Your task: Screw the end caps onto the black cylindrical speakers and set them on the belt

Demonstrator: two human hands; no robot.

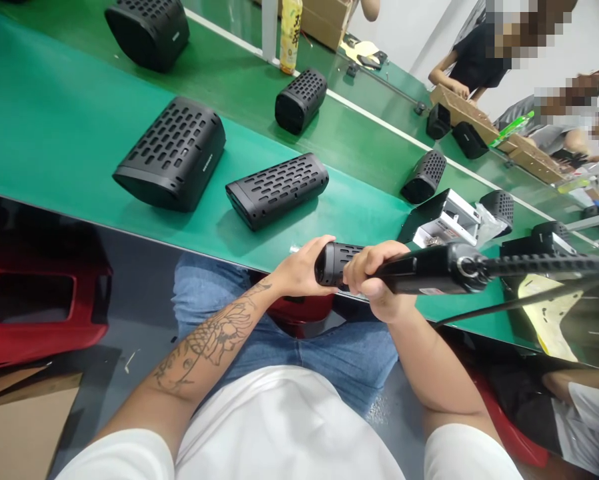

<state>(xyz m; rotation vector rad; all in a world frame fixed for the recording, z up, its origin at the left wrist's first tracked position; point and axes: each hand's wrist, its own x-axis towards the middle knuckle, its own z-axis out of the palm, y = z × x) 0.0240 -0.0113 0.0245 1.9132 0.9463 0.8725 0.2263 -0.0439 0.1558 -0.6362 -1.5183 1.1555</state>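
Both hands grip: left hand (299, 270) holds the speaker shell (335, 261), right hand (374, 280) the electric screwdriver (429, 270) against it.

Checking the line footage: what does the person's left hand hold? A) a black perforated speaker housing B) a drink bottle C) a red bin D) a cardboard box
A: the left hand grips a black perforated speaker housing, while the right hand holds a black power tool against it.

Black perforated speaker housings lie on the green conveyor belt (54, 127): a large one (172, 155), a long one (277, 190) beside it, a smaller one (301, 100) farther back. A yellow bottle (290, 35) stands by cardboard boxes (324, 20). A red bin (34, 303) sits below the belt's edge.
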